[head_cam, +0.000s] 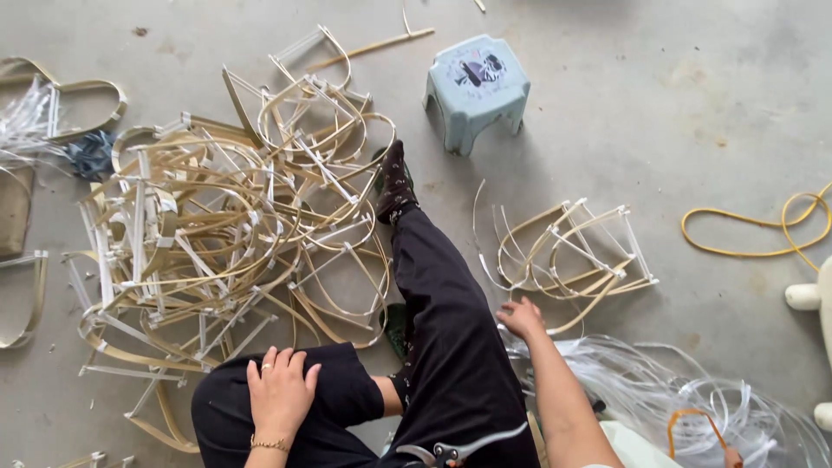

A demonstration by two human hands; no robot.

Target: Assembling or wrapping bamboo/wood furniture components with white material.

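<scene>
Left hand [280,390] flat, empty, propped on knee; right hand [521,317] open, reaching floor beside small bamboo frames [568,256].

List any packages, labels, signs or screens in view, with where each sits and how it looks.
No packages, signs or screens show.
Picture on the stool top: on the pale blue plastic stool on the concrete floor, beyond the outstretched foot; a dark, irregular printed patch with white and purple parts.

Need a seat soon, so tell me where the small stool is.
The pale blue stool stands on the floor at top centre, just beyond the outstretched foot.
</scene>
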